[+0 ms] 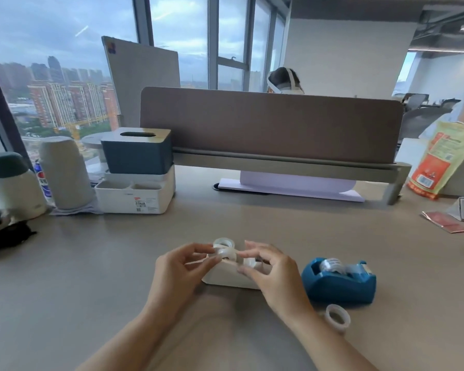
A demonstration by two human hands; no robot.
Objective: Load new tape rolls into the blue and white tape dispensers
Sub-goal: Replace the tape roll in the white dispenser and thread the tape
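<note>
At twelve o'clock, a brown desk divider (271, 124) walling off the far side, a white sheet (292, 187) lying at its foot. At ten o'clock, a dark blue tissue box (137, 149) stacked on a white organiser (134, 195) with two open front pockets, contents impossible to tell; further left a pale cylinder (65, 172) and a white flask (14, 188). At two o'clock, an orange bag (439, 159). Dead centre on the desk (91, 277), the white dispenser (231, 277), mostly masked by both hands. Left hand (180, 274) pinching a tape roll (225, 254) at the fingertips above it; right hand (271, 274) curled, fingertips at the same roll. Another roll (223, 242) just behind. At three o'clock, the blue dispenser (339, 281), cradle already filled with a roll. At five o'clock, a loose roll (337, 318) lying flat.
</note>
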